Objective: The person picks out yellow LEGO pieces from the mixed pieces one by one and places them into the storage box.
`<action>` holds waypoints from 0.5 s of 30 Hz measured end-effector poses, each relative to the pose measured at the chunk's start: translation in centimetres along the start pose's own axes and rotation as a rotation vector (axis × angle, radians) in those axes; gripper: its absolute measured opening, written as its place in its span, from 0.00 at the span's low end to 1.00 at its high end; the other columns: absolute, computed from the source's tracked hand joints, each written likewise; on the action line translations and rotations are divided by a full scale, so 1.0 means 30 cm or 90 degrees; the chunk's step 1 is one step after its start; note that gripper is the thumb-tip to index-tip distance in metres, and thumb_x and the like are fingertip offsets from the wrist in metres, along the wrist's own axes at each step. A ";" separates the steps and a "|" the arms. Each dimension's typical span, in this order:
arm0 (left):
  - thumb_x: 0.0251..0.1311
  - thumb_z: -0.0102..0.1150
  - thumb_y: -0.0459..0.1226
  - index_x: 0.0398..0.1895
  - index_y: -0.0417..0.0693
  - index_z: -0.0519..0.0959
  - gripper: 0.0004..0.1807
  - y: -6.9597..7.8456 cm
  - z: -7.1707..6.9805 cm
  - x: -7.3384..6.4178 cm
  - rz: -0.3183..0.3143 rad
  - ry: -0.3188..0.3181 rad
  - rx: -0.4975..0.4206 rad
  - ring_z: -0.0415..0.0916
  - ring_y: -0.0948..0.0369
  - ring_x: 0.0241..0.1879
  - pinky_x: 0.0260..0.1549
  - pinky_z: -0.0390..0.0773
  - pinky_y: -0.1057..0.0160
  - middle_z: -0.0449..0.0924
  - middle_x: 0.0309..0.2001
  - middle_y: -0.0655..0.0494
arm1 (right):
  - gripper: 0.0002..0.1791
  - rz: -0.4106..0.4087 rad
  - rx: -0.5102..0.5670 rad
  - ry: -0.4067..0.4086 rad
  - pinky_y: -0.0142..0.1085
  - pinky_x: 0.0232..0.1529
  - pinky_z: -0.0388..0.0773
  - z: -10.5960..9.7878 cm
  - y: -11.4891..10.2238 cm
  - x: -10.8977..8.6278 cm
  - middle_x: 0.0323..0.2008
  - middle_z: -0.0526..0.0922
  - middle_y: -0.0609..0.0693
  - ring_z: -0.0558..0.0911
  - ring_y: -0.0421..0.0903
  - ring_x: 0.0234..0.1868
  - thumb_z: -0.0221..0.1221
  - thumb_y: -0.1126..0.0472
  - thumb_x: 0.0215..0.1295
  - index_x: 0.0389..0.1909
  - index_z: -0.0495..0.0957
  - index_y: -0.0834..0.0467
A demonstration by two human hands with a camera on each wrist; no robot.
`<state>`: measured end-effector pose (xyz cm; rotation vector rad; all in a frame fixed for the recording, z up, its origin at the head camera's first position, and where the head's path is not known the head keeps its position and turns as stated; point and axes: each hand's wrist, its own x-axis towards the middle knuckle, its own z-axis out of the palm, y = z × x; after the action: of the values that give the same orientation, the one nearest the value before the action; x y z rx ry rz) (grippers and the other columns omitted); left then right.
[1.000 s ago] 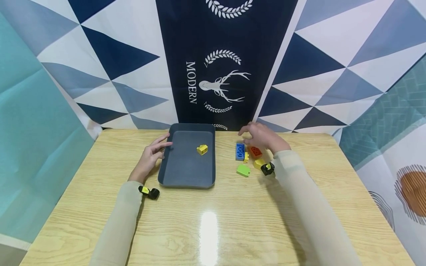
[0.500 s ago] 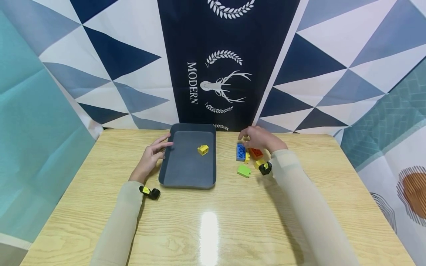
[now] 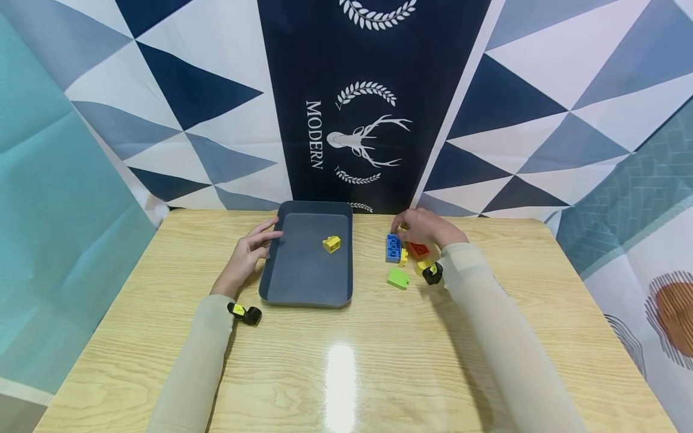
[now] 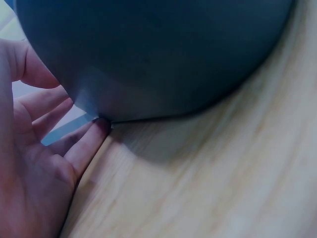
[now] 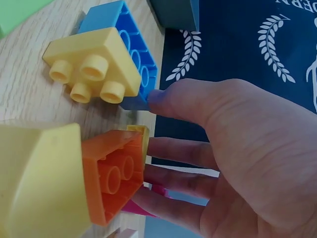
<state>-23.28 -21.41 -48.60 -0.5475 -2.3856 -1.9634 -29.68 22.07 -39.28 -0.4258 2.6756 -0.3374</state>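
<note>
My left hand (image 3: 245,258) rests at the left side of a dark grey tray (image 3: 305,285), its fingers touching the rim and outer wall. In the tray lies a yellow toy block (image 3: 331,243). My right hand (image 3: 428,228) is over the loose blocks right of the tray. In the right wrist view its thumb (image 5: 173,101) touches the end of a blue block (image 5: 94,20), while the other fingers extend beside a small yellow piece (image 5: 141,136) and an orange-red block (image 5: 116,178). A studded yellow block (image 5: 94,59) leans against the blue one.
A lime green block (image 3: 398,278) lies nearest the front of the group. A yellow block with a sloped side (image 5: 39,178) sits by the orange-red one, with a pink piece (image 5: 136,208) behind. The patterned backdrop (image 3: 352,90) rises at the wooden table's (image 3: 281,361) far edge.
My right hand has lowered slightly toward the blocks, and its fingers have come closer to the far end of the blue block. The left hand and tray stay put.
</note>
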 end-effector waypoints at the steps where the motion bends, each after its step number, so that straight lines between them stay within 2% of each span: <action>1: 0.68 0.44 0.16 0.72 0.21 0.77 0.30 0.001 0.000 -0.001 -0.001 -0.001 0.001 0.54 0.37 0.91 0.68 0.70 0.85 0.59 0.90 0.36 | 0.18 0.000 0.000 -0.001 0.64 0.75 0.80 0.002 0.001 0.001 0.68 0.86 0.63 0.81 0.61 0.62 0.62 0.58 0.83 0.67 0.88 0.51; 8: 0.67 0.45 0.18 0.72 0.21 0.77 0.30 -0.009 -0.004 -0.002 0.014 -0.002 0.005 0.55 0.36 0.90 0.69 0.70 0.85 0.58 0.90 0.34 | 0.18 0.002 0.010 -0.001 0.64 0.76 0.79 0.010 0.007 0.004 0.69 0.85 0.64 0.80 0.61 0.62 0.59 0.58 0.84 0.68 0.87 0.52; 15: 0.66 0.49 0.24 0.70 0.27 0.82 0.29 -0.057 -0.018 0.005 0.067 -0.004 -0.019 0.64 0.54 0.88 0.68 0.74 0.81 0.65 0.88 0.40 | 0.18 -0.001 0.006 0.010 0.64 0.77 0.79 0.012 0.011 0.009 0.67 0.87 0.63 0.81 0.61 0.61 0.57 0.61 0.83 0.65 0.88 0.55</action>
<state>-23.98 -22.14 -50.08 -0.6666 -2.2837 -1.9598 -29.84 22.21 -39.78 -0.4241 2.6881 -0.3544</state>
